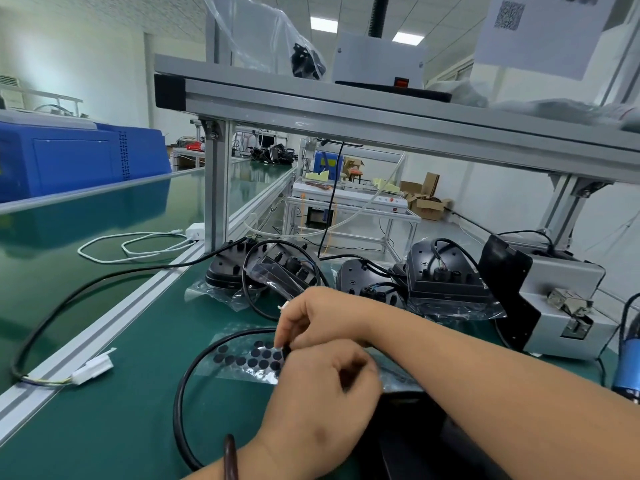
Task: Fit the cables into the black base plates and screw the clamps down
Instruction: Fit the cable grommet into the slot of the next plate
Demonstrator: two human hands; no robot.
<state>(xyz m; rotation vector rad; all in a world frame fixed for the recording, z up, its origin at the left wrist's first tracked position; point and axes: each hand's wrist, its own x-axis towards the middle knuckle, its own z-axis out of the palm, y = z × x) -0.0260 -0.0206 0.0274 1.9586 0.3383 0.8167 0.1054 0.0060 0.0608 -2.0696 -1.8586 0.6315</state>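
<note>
Writing: a QR code sheet (509, 13) overhead; no words legible.
Right hand (311, 320): fingertips pinch a black dot (286, 351) above the sticker sheet (239, 360).
Left hand (322, 386): fingers curled, grip unclear.
Cable (180, 393): looped beside both hands.
Base plates (446, 271): bagged, behind them.

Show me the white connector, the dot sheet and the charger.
White connector (95, 368): head view, middle of its plastic housing.
Dot sheet (242, 360): head view, among its black dots, left of the hands.
Charger (195, 232): head view, its white body.
</note>
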